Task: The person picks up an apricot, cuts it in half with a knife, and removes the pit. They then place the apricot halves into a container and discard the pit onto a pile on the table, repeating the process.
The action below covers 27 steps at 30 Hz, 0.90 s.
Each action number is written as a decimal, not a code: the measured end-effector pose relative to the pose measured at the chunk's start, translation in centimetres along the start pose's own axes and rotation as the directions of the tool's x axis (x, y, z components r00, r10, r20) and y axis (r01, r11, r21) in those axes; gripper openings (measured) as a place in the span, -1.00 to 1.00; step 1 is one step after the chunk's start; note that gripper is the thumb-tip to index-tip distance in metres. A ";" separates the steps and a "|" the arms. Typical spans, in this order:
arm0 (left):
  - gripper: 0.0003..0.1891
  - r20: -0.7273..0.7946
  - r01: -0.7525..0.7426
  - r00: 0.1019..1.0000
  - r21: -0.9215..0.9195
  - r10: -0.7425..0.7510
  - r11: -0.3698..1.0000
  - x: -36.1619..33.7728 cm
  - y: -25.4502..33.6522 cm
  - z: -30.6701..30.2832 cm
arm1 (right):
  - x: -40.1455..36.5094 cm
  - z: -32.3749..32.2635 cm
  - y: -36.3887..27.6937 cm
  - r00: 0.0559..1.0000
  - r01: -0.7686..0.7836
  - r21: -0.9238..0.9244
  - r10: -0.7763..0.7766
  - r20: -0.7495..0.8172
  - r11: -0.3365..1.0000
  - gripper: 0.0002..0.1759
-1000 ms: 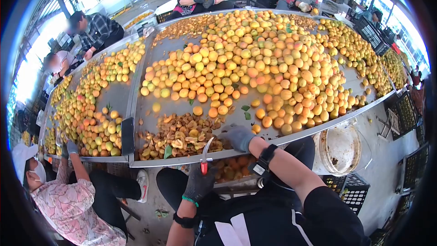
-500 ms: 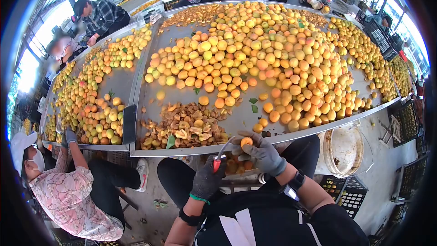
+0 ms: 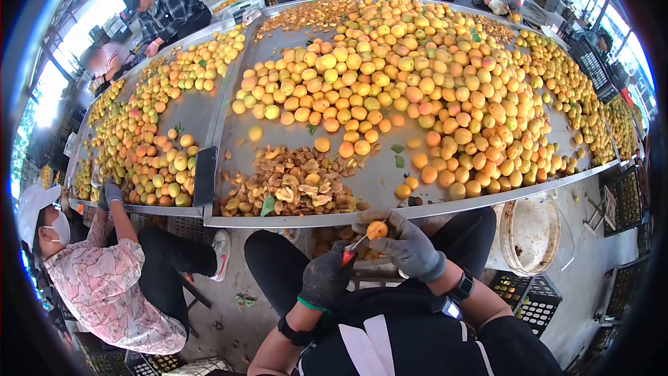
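Note:
My left hand [image 3: 325,276], in a dark glove with a green cuff edge, is closed around the red handle of a small tool [image 3: 348,255]. The tool's thin metal tip reaches an orange apricot [image 3: 377,230]. Gripping that apricot between its fingers is my right hand [image 3: 412,248], in a grey glove. Both hands are over my lap, just below the front edge of the metal table [image 3: 313,221]. A heap of opened, brownish apricot pieces [image 3: 299,184] lies on the table beyond them, with a large pile of whole apricots [image 3: 417,76] behind.
Beside me at left sits a person in a pink patterned top [image 3: 115,271]. Others sit around the table's far side. A white bucket [image 3: 530,233] stands to the right, near black crates [image 3: 537,305]. A black divider piece [image 3: 204,176] is at the table's left seam.
The tool's tip has come to the apricot, which now shows a different side. The view has shifted slightly, so the table appears a little higher and further right.

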State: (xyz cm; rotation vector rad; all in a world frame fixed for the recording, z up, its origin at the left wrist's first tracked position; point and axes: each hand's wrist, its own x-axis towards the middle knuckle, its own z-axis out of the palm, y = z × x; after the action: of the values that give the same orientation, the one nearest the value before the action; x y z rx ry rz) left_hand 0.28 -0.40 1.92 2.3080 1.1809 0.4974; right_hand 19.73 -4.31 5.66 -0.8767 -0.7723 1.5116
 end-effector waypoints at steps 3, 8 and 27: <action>-0.68 0.011 0.043 0.999 -0.038 -0.043 0.998 -0.1 -0.1 -0.1 | 0.0 -0.2 0.1 0.999 -0.030 -0.032 0.032 0.043 0.999 -0.50; -0.65 0.046 0.051 0.998 -0.009 -0.050 0.999 -0.2 0.2 -0.6 | 0.3 0.3 -0.4 0.997 -0.075 -0.063 0.076 0.001 0.995 -0.52; -0.81 0.019 0.058 0.998 0.007 -0.058 0.998 0.9 0.4 -1.4 | 1.2 1.1 0.5 0.998 -0.016 -0.074 0.011 -0.068 0.997 -0.62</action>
State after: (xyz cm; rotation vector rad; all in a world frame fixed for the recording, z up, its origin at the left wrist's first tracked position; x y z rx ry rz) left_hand 0.29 0.56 3.40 2.2716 1.2380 0.4499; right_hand 18.45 -3.19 5.67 -0.9851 -0.7789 1.4649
